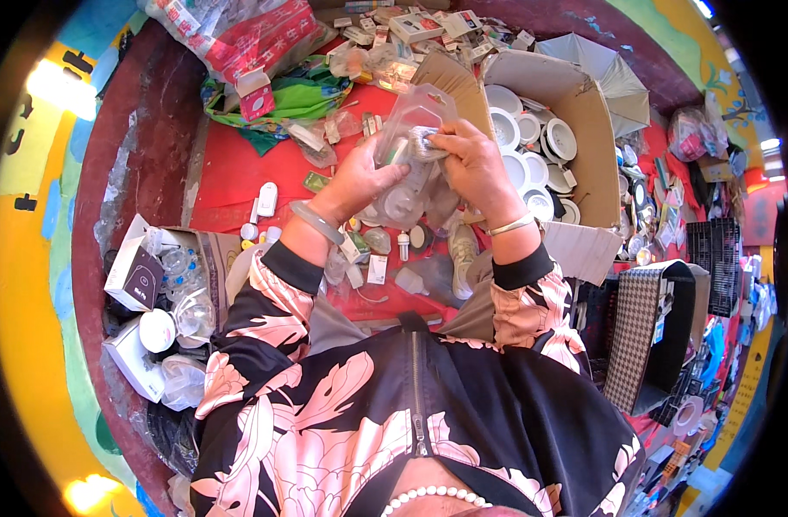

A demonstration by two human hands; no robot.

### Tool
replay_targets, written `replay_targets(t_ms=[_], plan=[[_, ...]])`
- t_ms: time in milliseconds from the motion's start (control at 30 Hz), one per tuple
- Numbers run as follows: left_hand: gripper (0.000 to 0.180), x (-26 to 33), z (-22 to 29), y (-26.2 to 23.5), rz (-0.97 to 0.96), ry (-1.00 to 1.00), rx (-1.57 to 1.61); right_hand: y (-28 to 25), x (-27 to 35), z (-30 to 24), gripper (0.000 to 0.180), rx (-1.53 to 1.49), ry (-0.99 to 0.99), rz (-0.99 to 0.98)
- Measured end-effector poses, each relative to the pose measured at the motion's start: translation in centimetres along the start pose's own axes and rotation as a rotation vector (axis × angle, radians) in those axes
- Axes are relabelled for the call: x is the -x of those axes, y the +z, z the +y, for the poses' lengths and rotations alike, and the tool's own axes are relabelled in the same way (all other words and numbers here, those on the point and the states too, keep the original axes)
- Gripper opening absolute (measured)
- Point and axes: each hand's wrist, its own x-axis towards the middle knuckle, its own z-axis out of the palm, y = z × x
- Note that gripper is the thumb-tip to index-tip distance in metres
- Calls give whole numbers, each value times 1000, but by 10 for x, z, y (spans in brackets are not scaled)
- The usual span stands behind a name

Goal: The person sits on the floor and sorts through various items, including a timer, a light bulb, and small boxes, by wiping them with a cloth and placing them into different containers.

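In front of my chest, both hands are raised over a red cloth (226, 185). My left hand (362, 179), with a pale bangle on its wrist, is closed on the side of a clear plastic blister pack (422, 102). Fingers of my right hand (475, 164) pinch a whitish bundle that looks like a coiled cord (425, 145), at the pack's right side. Whether the cord is inside the pack or in front of it, I cannot tell. Below them lie a small light bulb (403, 246), a white box (377, 269) and a shoe (463, 258).
Right of my hands stands a cardboard box (588, 129) full of round white lamp fittings. At left, another box (217, 267) holds clear plastic pieces beside a dark-fronted carton (138, 280). A plastic bag (256, 43) and heaped small packets (415, 26) lie along the far edge.
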Motion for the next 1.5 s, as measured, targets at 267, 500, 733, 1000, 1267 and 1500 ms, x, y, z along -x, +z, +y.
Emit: replay_targets(t_ms=[267,500,733,1000,1267,1500], plan=[[49,-7,22,-18,242,108,328,-21,6,-1,17,-324,577,-176],[53,-3,21,-3,81,22,289,-37,-14,-1,16,-539,211,513],[54,-3,10,16,11,170,73,-10,-19,-13,19,187,-36,445],[50,0,11,18,178,281,27,7,-9,-25,13,121,107,304],[53,-5,7,9,200,273,69,14,-1,-20,15,-184,327,275],[55,-2,7,25,43,275,-54,11,1,-7,15,-468,482,539]])
